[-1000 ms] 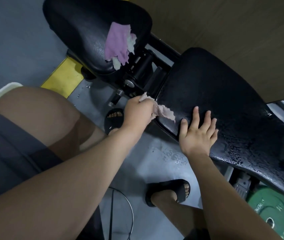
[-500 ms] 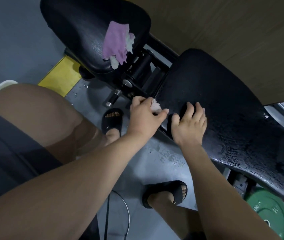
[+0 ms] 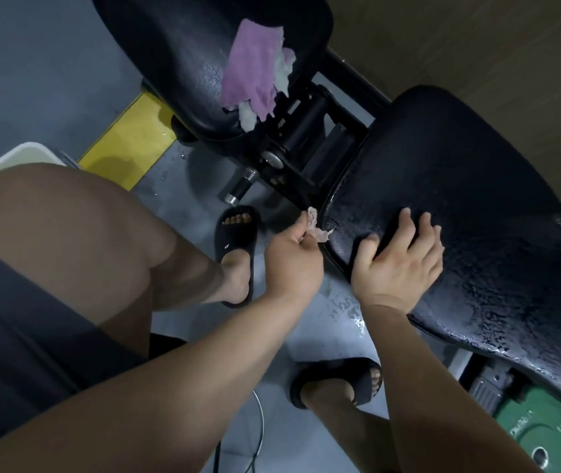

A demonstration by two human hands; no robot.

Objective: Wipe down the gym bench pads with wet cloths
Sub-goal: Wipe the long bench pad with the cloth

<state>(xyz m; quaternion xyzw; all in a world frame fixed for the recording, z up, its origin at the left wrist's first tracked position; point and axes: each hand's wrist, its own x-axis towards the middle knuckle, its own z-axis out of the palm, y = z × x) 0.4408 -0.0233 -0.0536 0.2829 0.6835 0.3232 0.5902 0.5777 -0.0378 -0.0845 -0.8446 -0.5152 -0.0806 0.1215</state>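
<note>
**Wiping the wet bench pad**

Head view: A person is bending over a black bench. The left hand (image 3: 292,259) is pinching a small pale cloth (image 3: 316,228) between its fingers. The cloth is sitting right at the near corner of the big pad (image 3: 470,206), and it looks like it is just touching the pad's edge, though that spot is small and hard to see. The right hand (image 3: 398,264) is lying flat on the same pad, fingers spread wide and holding nothing. The two hands are near each other but not touching.

The big pad is looking shiny and wet, with little drops all over it. A second pad (image 3: 183,52) is sitting farther away, across the black metal hinge (image 3: 299,148). A purple cloth (image 3: 250,83) is lying on that pad, with a white rag (image 3: 284,71) bunched beside and under it.

Both feet are wearing black slippers (image 3: 236,233) on the grey floor (image 3: 33,70). A green weight plate (image 3: 542,435) is lying under the big pad, at the lower right. A yellow patch (image 3: 128,148) is showing on the floor near the far pad.
</note>
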